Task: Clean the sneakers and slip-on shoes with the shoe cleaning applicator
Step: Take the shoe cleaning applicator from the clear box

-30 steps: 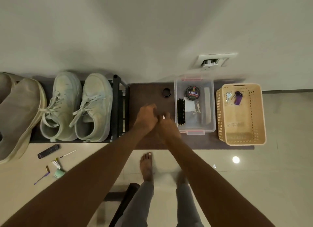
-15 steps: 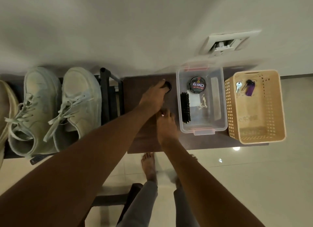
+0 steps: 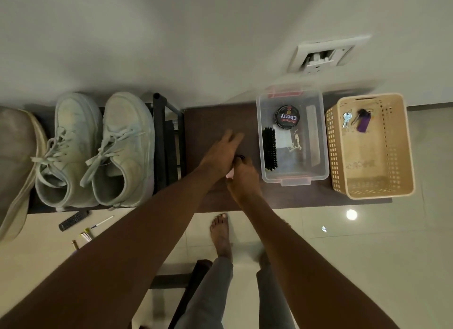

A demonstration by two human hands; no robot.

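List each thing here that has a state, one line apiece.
Clear bin: lid off, holding brush and tin.
Polish tin: closed.
Sneakers: laced, on the rack.
Beige basket: open-topped, keys inside.
Left hand: fingers extended.
Right hand: grips a small item, mostly hidden.

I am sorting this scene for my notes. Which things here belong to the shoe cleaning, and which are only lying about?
For the job:
sneakers
slip-on shoe
small item held between left hand and right hand

Lying about:
keys in beige basket
remote control and pen on the floor
wall socket
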